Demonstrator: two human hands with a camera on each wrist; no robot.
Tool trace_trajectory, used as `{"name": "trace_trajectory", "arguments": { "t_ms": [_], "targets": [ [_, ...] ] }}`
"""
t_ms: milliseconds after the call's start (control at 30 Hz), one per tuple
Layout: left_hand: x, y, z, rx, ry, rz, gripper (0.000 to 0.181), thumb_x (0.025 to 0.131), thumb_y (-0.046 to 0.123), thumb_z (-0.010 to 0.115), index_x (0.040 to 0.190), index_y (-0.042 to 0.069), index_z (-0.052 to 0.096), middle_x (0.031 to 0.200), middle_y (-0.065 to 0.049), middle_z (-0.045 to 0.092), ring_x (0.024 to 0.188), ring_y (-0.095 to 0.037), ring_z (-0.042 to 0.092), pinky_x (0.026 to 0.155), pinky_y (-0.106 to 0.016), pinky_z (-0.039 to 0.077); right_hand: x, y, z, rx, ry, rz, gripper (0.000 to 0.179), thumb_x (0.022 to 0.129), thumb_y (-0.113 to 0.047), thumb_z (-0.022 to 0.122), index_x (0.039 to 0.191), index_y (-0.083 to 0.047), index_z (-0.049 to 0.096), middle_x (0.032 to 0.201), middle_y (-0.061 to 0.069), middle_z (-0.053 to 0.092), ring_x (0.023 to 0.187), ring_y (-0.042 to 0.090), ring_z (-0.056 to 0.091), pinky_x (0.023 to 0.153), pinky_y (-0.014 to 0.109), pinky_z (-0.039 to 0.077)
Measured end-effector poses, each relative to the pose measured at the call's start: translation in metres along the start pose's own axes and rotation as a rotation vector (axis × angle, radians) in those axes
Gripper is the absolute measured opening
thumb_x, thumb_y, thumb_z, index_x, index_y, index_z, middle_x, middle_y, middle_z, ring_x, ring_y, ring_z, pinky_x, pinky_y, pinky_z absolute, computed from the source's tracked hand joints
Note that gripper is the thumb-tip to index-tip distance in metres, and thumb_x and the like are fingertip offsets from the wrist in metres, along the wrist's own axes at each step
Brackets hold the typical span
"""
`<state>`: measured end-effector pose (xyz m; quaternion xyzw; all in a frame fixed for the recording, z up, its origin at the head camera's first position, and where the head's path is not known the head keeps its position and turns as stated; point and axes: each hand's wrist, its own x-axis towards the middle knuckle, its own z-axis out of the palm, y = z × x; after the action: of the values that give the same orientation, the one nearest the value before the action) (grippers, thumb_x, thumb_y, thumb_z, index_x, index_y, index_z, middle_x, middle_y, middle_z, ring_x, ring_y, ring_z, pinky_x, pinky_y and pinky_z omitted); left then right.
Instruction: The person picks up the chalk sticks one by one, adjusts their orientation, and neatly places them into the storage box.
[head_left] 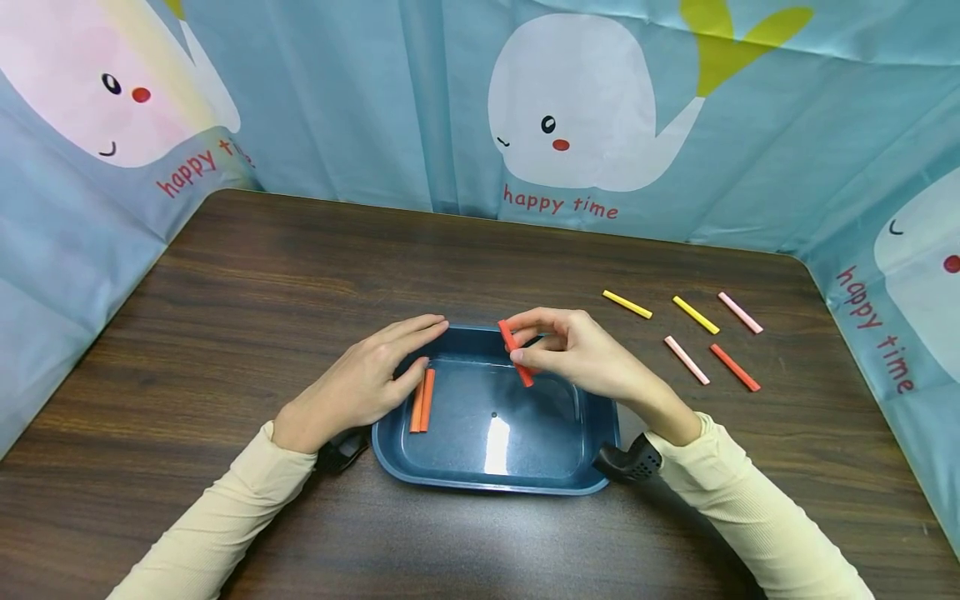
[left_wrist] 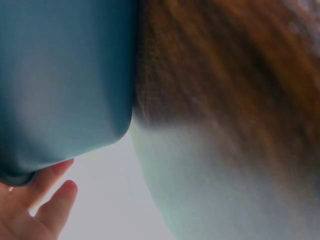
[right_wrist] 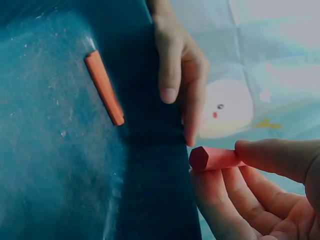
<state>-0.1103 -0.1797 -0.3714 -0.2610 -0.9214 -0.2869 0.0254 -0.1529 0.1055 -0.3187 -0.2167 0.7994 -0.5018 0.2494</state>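
Observation:
My right hand [head_left: 581,346] pinches a red hexagonal stick [head_left: 524,373] between thumb and fingers, above the back of a blue plastic tray [head_left: 495,488]. In the right wrist view, the six-sided end of that stick [right_wrist: 198,159] faces the camera. At the tray's upper left edge lies my left hand [head_left: 367,379], its fingers extended along the rim and its thumb over the inside. Two orange sticks [head_left: 427,400] lie side by side in the tray's left part, close to that thumb. The left wrist view shows the tray's outer wall [left_wrist: 65,90] and some fingertips [left_wrist: 62,192].
On the dark wooden table [head_left: 225,275], right of the tray, lie two yellow sticks [head_left: 696,315], two pink sticks [head_left: 686,360] and another red stick [head_left: 735,367]. A light blue curtain [head_left: 337,100] with whale prints hangs behind and along the sides.

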Motion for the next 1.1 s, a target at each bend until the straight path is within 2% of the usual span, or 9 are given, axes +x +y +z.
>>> {"name": "trace_trajectory", "arguments": {
  "t_ms": [167,500,833,1100],
  "targets": [
    [0.0,0.0,0.0,-0.003,-0.006,-0.003,0.051,0.098,0.014,0.057,0.148,0.01,0.047,0.153,-0.008,0.047,0.139,-0.025,0.047,0.113,-0.048,0.041,0.005,-0.004,0.004,-0.036,-0.029,-0.022,0.041,0.093,-0.01,0.066,0.132,-0.003,0.059,0.114,0.02,0.066,0.084,0.018,0.071,0.077,0.029,0.053],
    [-0.002,0.0,-0.001,-0.013,-0.012,-0.013,0.051,0.099,0.014,0.056,0.149,0.011,0.046,0.153,-0.007,0.046,0.139,-0.025,0.048,0.113,-0.049,0.042,0.016,-0.005,0.021,-0.063,-0.072,-0.029,0.037,0.092,-0.007,0.066,0.128,0.001,0.059,0.107,0.013,0.066,0.077,0.017,0.068,0.073,0.026,0.051],
    [-0.002,0.0,-0.002,-0.014,-0.015,-0.009,0.051,0.099,0.014,0.056,0.149,0.011,0.046,0.153,-0.008,0.046,0.139,-0.026,0.048,0.112,-0.05,0.042,0.027,-0.006,0.037,-0.135,-0.126,-0.053,0.036,0.092,-0.005,0.064,0.127,0.002,0.059,0.104,0.012,0.067,0.073,0.014,0.066,0.071,0.026,0.053],
    [-0.002,0.0,-0.001,-0.017,0.001,0.011,0.049,0.099,0.013,0.055,0.148,0.01,0.047,0.152,-0.009,0.047,0.138,-0.027,0.048,0.111,-0.05,0.043,0.034,-0.008,0.047,-0.191,-0.154,-0.018,0.035,0.09,-0.003,0.063,0.125,0.0,0.061,0.1,0.01,0.068,0.076,0.012,0.069,0.065,0.02,0.051]
  ]
}}
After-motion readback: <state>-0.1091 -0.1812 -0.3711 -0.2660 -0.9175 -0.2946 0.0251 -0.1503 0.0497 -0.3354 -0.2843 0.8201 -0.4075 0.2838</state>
